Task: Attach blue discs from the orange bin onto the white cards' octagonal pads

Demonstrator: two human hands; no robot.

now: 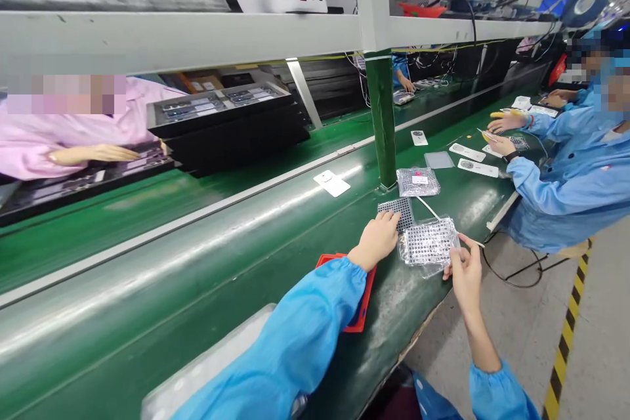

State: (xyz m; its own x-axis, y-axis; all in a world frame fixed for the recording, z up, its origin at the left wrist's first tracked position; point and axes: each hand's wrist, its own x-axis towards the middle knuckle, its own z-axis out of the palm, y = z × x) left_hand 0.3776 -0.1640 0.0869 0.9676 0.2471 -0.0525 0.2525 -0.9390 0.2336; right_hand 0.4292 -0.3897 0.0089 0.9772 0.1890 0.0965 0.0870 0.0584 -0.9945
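My left hand (377, 239) reaches over the green bench, its fingertips on a grey perforated sheet (402, 210). Close by on the right lies a clear plastic bag (428, 243) with a sheet of small dark dots in it. My right hand (464, 268) pinches the right edge of this bag, and a thin white stick (473, 241) sticks out past its fingers. Another bagged sheet (418, 182) with a white label lies just behind. A second thin white stick (429, 208) rests between the two bags.
A red tray (364, 305) sits partly under my left forearm. A green post (381, 121) rises behind the bags. White cards (332, 183) lie on the bench. A person in blue (566, 157) works at the right, another in pink (98, 125) across the bench.
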